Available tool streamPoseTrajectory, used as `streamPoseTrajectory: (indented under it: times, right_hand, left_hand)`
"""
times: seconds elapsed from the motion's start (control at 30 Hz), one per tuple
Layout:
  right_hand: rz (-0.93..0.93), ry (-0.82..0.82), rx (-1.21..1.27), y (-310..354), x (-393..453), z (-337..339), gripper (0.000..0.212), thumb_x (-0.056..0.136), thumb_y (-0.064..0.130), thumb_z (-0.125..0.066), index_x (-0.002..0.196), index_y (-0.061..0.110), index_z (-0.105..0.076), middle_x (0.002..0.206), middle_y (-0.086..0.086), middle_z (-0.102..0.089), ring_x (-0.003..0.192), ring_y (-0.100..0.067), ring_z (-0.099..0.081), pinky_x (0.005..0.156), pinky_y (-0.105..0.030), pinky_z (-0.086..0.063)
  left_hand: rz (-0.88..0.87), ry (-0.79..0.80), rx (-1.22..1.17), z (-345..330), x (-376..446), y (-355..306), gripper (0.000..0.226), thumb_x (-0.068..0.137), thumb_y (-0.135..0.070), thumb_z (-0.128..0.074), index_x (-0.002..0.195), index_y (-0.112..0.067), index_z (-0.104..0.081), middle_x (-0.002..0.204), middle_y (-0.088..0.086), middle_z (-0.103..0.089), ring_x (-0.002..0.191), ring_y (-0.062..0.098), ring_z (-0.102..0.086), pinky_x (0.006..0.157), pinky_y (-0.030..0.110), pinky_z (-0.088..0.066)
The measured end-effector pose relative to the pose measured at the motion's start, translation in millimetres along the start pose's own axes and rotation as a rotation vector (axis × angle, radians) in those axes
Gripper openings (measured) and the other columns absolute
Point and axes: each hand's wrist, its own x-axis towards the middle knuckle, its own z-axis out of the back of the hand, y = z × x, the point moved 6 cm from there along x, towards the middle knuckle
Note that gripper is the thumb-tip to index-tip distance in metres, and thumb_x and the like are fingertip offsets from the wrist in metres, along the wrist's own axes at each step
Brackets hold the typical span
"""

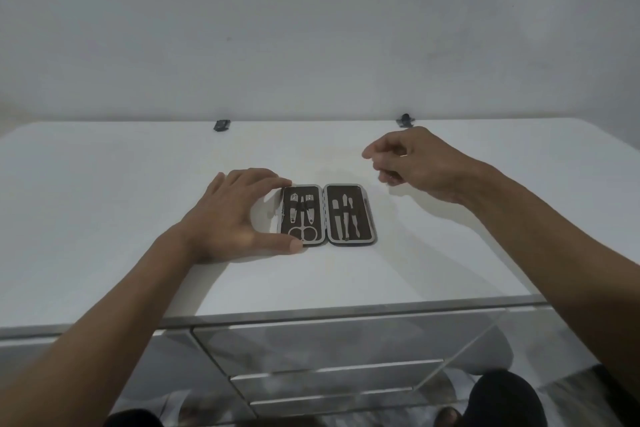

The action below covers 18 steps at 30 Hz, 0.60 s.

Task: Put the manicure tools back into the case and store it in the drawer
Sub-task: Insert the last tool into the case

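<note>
A small manicure case (325, 215) lies open and flat on the white dresser top (138, 184). Its left half holds clippers and scissors (302, 215); its right half holds a file and two slim tools (346, 217). My left hand (232, 215) is spread at the case's left edge, with the fingertips touching the far corner and the thumb at the near corner. Up and to the right of the case my right hand (412, 159) hovers with its fingers loosely curled and nothing visible in it.
The dresser's glossy drawer fronts (329, 343) sit below the front edge, all shut. Two small dark clips (222, 125) (404, 120) sit at the back edge against the white wall. My dark-clad knees show at the bottom.
</note>
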Motion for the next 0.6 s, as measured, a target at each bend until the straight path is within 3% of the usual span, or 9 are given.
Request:
streamPoseTrajectory:
  times: [0.13, 0.27, 0.6]
  right_hand:
    - [-0.049, 0.000, 0.195, 1.2, 0.5, -6.8, 0.008, 0.092, -0.001, -0.062, 0.100, -0.004, -0.061, 0.087, -0.015, -0.066, 0.069, -0.022, -0.066, 0.072, -0.034, -0.053]
    - [-0.065, 0.003, 0.314, 1.2, -0.8, -7.9, 0.020, 0.088, -0.004, -0.067, 0.106, -0.001, -0.059, 0.082, -0.017, -0.068, 0.073, -0.027, -0.071, 0.068, -0.032, -0.056]
    - [-0.089, -0.013, 0.241, -4.5, 1.8, -11.6, 0.024, 0.085, 0.000, -0.072, 0.106, 0.006, -0.063, 0.085, -0.016, -0.074, 0.071, -0.024, -0.070, 0.069, -0.036, -0.055]
  left_hand:
    - [-0.002, 0.000, 0.001, -0.1, 0.5, 0.7, 0.119, 0.049, -0.110, -0.041, 0.147, -0.042, -0.045, 0.148, -0.021, -0.042, 0.141, 0.008, -0.033, 0.123, 0.053, -0.023]
    - [-0.003, -0.001, -0.002, 0.4, 0.3, 0.1, 0.120, 0.049, -0.110, -0.040, 0.147, -0.042, -0.045, 0.148, -0.021, -0.042, 0.141, 0.008, -0.033, 0.123, 0.053, -0.023]
    - [0.000, 0.001, 0.002, 0.7, 0.4, -0.4, 0.121, 0.048, -0.110, -0.040, 0.147, -0.040, -0.045, 0.149, -0.020, -0.042, 0.140, 0.008, -0.034, 0.123, 0.050, -0.024]
